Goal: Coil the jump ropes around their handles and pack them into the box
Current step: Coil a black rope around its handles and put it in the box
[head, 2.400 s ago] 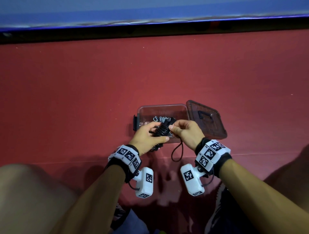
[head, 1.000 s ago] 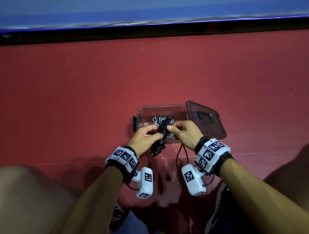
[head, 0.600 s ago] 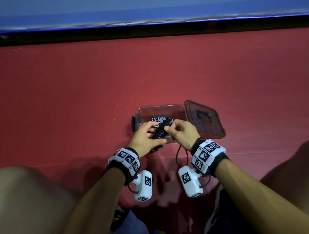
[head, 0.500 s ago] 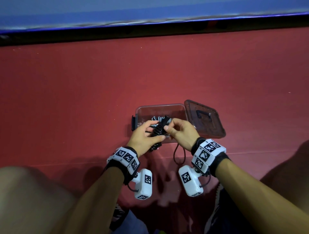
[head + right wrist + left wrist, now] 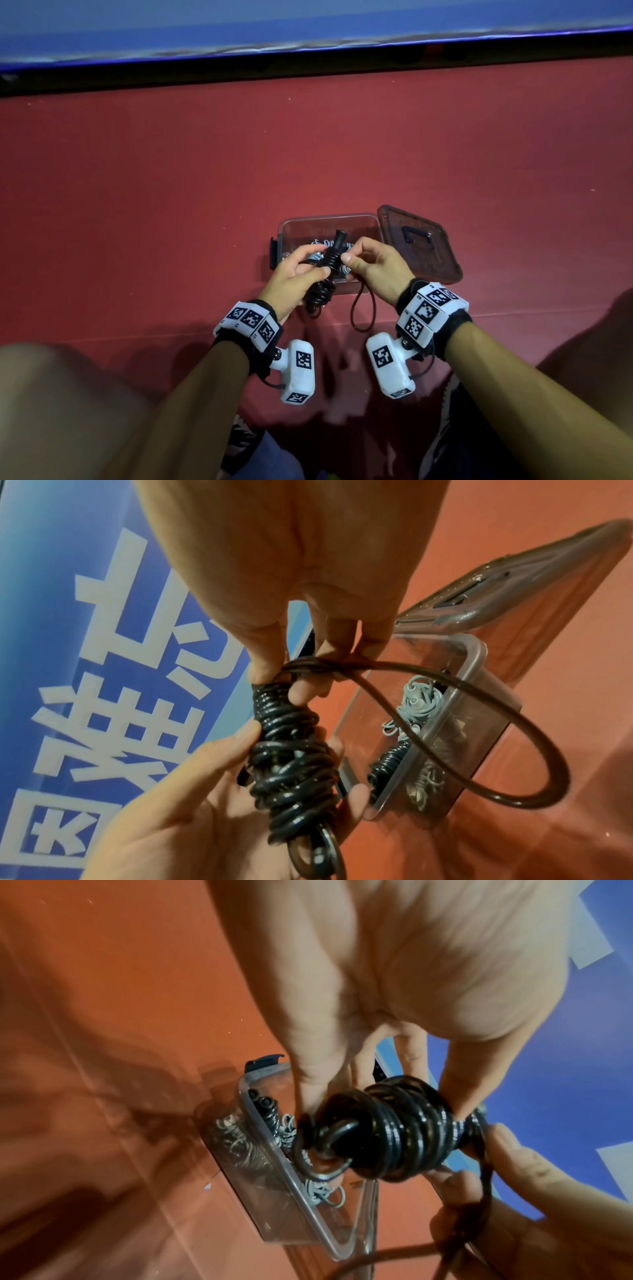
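If pinch by right hand [image 5: 373,265] slackens, loose tail loop [image 5: 363,313] at 6 o'clock unwinds; black jump rope coil [image 5: 330,265] clasped by left hand [image 5: 294,275].

A red floor [image 5: 171,205] fills most of the head view, with a faint pale seam running across it near the bottom. Along its far edge lies a black strip [image 5: 308,73], and beyond that stands a blue banner [image 5: 205,37]. From the right wrist the same banner [image 5: 68,642] shows large white characters, tilted by the camera angle. White wristbands printed with black square markers [image 5: 251,323] [image 5: 430,310] carry white camera housings [image 5: 298,371] [image 5: 388,365]. Bare knees [image 5: 51,411] sit at the lower corners, and patterned shoes [image 5: 239,442] rest on the floor.
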`<state>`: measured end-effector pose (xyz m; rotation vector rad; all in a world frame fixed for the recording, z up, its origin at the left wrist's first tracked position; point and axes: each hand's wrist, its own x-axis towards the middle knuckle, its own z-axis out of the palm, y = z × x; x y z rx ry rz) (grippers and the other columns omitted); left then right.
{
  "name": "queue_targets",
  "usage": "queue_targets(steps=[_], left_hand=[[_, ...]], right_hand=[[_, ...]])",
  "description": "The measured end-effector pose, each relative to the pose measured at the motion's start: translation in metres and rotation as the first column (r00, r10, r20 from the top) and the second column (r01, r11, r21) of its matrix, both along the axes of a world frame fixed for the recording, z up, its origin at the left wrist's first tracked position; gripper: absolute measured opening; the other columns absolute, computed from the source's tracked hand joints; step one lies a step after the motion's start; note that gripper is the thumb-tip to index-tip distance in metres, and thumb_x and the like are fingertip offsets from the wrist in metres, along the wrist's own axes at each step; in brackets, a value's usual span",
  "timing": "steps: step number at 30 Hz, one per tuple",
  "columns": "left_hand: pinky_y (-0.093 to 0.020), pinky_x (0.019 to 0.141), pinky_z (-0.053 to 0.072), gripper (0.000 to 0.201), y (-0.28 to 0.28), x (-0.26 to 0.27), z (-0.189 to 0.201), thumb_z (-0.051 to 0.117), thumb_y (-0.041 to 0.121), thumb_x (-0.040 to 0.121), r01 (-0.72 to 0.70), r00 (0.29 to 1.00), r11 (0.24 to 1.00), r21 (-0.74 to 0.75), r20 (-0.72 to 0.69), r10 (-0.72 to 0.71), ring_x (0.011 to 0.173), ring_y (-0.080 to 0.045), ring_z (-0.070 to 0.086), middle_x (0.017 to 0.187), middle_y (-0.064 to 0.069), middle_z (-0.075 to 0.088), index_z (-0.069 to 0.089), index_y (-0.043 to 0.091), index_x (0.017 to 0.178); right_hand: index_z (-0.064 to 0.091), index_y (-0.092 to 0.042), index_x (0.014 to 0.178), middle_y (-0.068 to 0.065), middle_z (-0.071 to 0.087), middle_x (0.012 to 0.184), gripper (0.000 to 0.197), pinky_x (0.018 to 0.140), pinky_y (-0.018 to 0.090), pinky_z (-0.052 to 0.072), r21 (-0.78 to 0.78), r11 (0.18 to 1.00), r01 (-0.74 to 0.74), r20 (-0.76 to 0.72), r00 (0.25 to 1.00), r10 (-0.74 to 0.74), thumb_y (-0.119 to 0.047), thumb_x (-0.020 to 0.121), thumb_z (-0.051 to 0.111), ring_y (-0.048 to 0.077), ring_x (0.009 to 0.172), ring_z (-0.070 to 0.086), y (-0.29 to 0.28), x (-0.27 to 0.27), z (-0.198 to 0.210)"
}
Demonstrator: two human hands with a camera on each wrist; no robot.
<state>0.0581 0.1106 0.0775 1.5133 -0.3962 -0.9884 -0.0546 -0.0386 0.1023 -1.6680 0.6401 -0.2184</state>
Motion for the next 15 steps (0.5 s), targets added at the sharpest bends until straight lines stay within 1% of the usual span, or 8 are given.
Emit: queue_targets(steps=[2,4,5,7,9,12,14,15], left_hand=[[-0.07,0.087,0.052,0.037,0.001,0.0,0.001,0.064,0.009,0.094,0.009,0.999,1.0,-0.008,-0.034,-0.009,0.094,-0.037,0.066,0.111,-0.03,0.068,0.064,0.027,0.127],[-0.071,0.088,0.051,0.037,-0.001,-0.001,0.004,0.061,0.004,0.097,0.017,0.998,1.0,-0.011,-0.065,-0.018,0.096,-0.038,0.066,0.114,-0.031,0.067,0.061,0.021,0.13],[-0.067,0.09,0.053,0.038,-0.002,-0.002,0.006,0.063,0.005,0.096,0.029,0.998,1.0,-0.011,-0.063,-0.029,0.096,-0.036,0.067,0.114,-0.029,0.068,0.06,0.019,0.131],[-0.054,0.092,0.056,0.045,-0.003,-0.005,0.008,0.074,0.007,0.089,0.06,0.998,0.998,0.0,-0.003,-0.06,0.095,-0.028,0.071,0.109,-0.021,0.074,0.057,0.018,0.13],[-0.047,0.09,0.059,0.051,-0.003,-0.006,0.007,0.082,0.007,0.082,0.066,0.995,0.997,0.026,0.076,-0.068,0.092,-0.024,0.073,0.103,-0.014,0.077,0.058,0.017,0.126],[-0.041,0.09,0.059,0.051,-0.003,-0.003,0.003,0.083,0.006,0.08,0.038,0.992,0.999,0.036,0.123,-0.042,0.093,-0.022,0.074,0.103,-0.011,0.077,0.062,0.015,0.125],[-0.032,0.091,0.058,0.053,-0.004,-0.001,0.002,0.085,0.007,0.078,0.017,0.99,0.999,0.033,0.14,-0.021,0.097,-0.02,0.074,0.109,-0.011,0.076,0.064,0.013,0.127],[-0.027,0.088,0.058,0.054,-0.004,0.0,0.002,0.085,0.007,0.078,0.009,0.989,0.999,0.032,0.15,-0.014,0.095,-0.018,0.075,0.111,-0.011,0.075,0.065,0.013,0.128]], right_hand=[[0.054,-0.004,0.079,0.002,0.063,0.073,0.018,0.059,0.015,0.05,0.062,0.998,0.004,0.023,1.0,-0.005,-0.004,0.096,0.063,0.006,0.055,0.062,0.002,-0.001,0.004],[0.054,-0.004,0.077,0.002,0.062,0.07,0.019,0.059,0.013,0.049,0.081,0.997,0.015,0.037,0.999,-0.018,-0.002,0.094,0.063,0.003,0.054,0.06,0.003,-0.001,0.006],[0.055,-0.005,0.076,0.002,0.062,0.068,0.02,0.06,0.013,0.048,0.072,0.997,0.025,0.037,0.999,-0.027,-0.002,0.093,0.065,0.003,0.054,0.059,0.002,-0.001,0.007],[0.057,-0.008,0.075,0.003,0.062,0.068,0.021,0.062,0.017,0.05,0.05,0.998,0.032,0.026,0.999,-0.034,-0.005,0.092,0.068,0.007,0.059,0.059,0.003,0.0,0.006],[0.058,-0.011,0.073,0.005,0.063,0.068,0.022,0.063,0.02,0.052,0.043,0.998,0.035,0.003,0.999,-0.035,-0.007,0.09,0.071,0.009,0.06,0.06,0.007,0.0,0.006],[0.058,-0.012,0.073,0.005,0.064,0.067,0.022,0.061,0.019,0.051,0.009,0.998,0.066,-0.023,0.998,-0.066,-0.011,0.087,0.075,0.005,0.056,0.061,0.011,-0.001,0.005],[0.058,-0.014,0.072,0.008,0.07,0.07,0.026,0.067,0.027,0.053,-0.071,0.992,0.108,-0.064,0.992,-0.112,-0.022,0.084,0.08,0.012,0.065,0.064,0.009,-0.001,0.003],[0.057,-0.015,0.073,0.009,0.072,0.072,0.028,0.07,0.03,0.052,-0.098,0.989,0.114,-0.082,0.989,-0.123,-0.024,0.082,0.081,0.015,0.068,0.065,0.008,-0.001,0.004]])
